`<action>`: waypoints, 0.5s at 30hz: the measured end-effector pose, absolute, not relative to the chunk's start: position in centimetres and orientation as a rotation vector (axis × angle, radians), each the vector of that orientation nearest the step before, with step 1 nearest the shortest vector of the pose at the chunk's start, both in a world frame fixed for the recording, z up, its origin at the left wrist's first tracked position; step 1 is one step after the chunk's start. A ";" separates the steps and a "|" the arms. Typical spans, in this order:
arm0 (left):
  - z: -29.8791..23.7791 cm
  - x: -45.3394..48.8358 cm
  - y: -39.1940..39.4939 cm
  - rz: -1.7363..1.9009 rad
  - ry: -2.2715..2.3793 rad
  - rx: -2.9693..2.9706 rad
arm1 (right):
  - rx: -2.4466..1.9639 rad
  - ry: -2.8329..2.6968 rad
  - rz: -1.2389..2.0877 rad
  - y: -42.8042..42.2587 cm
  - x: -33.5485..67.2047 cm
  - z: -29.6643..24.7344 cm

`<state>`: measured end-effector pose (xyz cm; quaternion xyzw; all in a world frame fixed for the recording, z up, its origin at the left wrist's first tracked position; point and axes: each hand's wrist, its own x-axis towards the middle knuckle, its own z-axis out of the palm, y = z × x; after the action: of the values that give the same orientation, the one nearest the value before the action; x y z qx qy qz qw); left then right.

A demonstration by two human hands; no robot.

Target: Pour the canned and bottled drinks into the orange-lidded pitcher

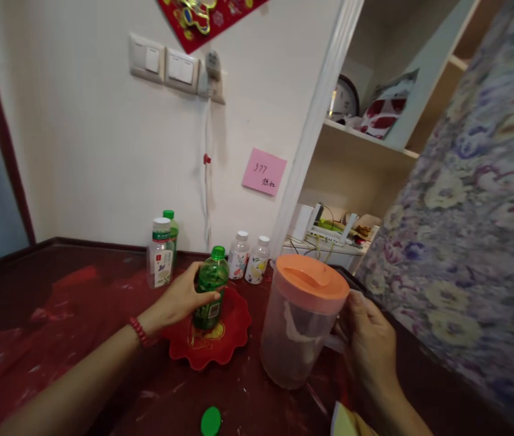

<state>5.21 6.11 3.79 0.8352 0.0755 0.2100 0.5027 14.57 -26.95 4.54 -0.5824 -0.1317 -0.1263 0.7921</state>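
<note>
A pale wall [79, 151] backs the dark red tabletop [148, 412] in the head view; a floral curtain [466, 242] hangs at right. Left hand [191, 297]: grip curled part-closed around the body of a green bottle [214, 278]. The bottle's long axis is near vertical, neck upward, top leaning slightly rightward in view; its base is over the middle of a red scalloped plate [237, 330]. Right hand [370, 339]: grip closed about the handle of a translucent pitcher [296, 339], fingers partly hidden. Pitcher right of the plate, long axis near vertical, orange lid [314, 275] uppermost, handle pointing right. A green cap [211, 421] lies nearer the camera. Two small white-capped bottles [257, 260] stand upright near the wall, behind the pitcher.
</note>
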 end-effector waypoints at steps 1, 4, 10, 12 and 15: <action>3.8 5.3 6.2 0.501 0.191 2.027 | -1.244 -0.272 -0.270 -27.2 14.6 3.9; 3.4 5.6 6.5 0.477 0.194 2.014 | -1.217 -0.245 -0.266 -27.5 14.6 2.6; 3.1 5.9 6.9 0.473 0.208 2.035 | -1.209 -0.255 -0.277 -28.5 14.2 1.1; 3.5 5.7 6.7 0.476 0.227 2.066 | -1.241 -0.274 -0.283 -28.9 14.1 0.6; 4.0 5.5 6.3 0.462 0.211 2.107 | -1.305 -0.290 -0.314 -29.3 14.0 0.2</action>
<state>5.45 6.35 3.98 0.8591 0.0859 0.1882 0.4681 14.03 -29.27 0.24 -0.6026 -0.1341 -0.1451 0.7732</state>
